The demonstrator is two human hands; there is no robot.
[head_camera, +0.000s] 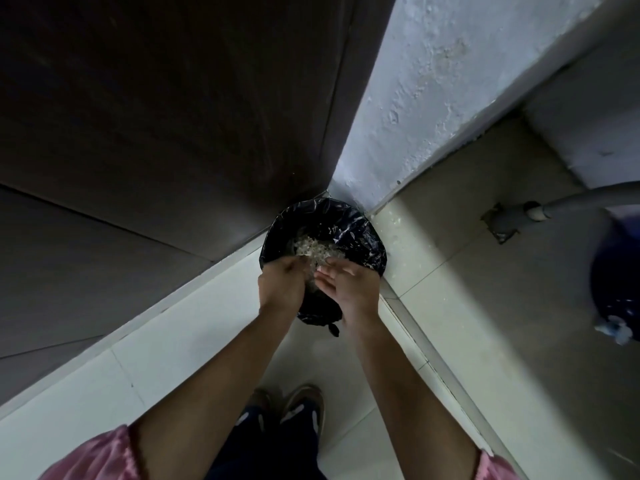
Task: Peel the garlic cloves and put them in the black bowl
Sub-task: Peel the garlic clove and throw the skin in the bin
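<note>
Black plastic lines a bin (367, 237) that stands in the corner of the tiled floor (450, 271), where a dark panel (156, 116) meets a rough white wall (433, 98). Inside it lies a pale heap of garlic skins (317, 249). Both hands are held just above the bin's near rim, close together, so that loose skins drop into the liner rather than onto the tiles. Left hand (282, 284): back to the camera, fingers pointing down into the bin; whether they pinch anything cannot be told. Right hand (351, 285): palm turned toward the left hand, fingers fairly straight, gripping nothing. Pale flecks show between the two hands, probably skins being brushed off. Neither garlic cloves nor black bowl is in view, so this reads as clearing waste, with peeling likely finished. Grey pipe (571, 202) and blue tub (616, 271) lie toward the floor's right edge.
</note>
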